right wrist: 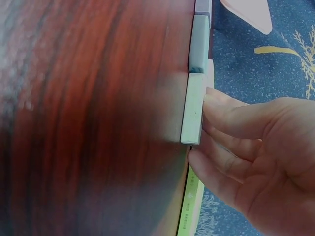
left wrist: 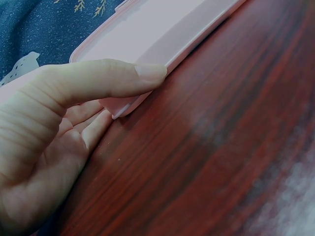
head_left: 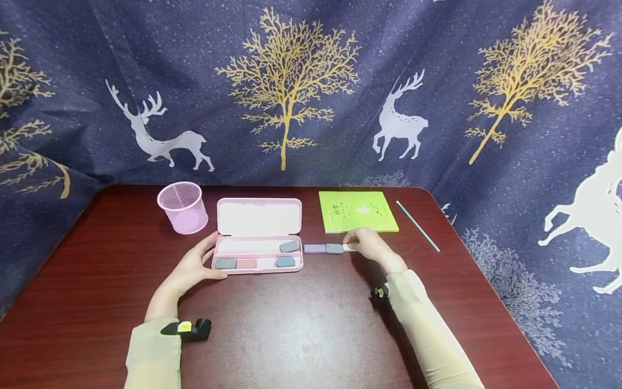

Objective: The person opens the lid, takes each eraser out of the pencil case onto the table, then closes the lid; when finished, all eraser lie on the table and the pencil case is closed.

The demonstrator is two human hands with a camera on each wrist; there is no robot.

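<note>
Both forearms (head_left: 430, 329) reach forward, well apart; the left hand (head_left: 196, 265) holds its thumb (left wrist: 108, 81) apart from its fingers (left wrist: 96, 130), while the right hand (head_left: 369, 246) arches downward with bent fingers (right wrist: 216, 169)

Deep red-brown on the table (head_left: 97, 302), streaked with dark grain! Pink mesh on the cup (head_left: 189, 219) near its far left corner, and toward the far edge a pink case (head_left: 259, 201), white inside, showing a grey block (head_left: 225, 263), dusty-pink block (head_left: 246, 264), white block (head_left: 265, 263), blue block (head_left: 285, 261). Then purple block (head_left: 315, 249), blue-grey block (head_left: 334, 248), whitish block (right wrist: 193, 108)! Lime-green book (head_left: 359, 213) by the far right corner, pale teal pencil (head_left: 418, 226) along the right edge, cream sleeves (head_left: 155, 351) over the near edge. Beyond the far edge, speckled navy cloth (head_left: 204, 108), gold trees (head_left: 288, 102), white deer (head_left: 175, 145)!
</note>
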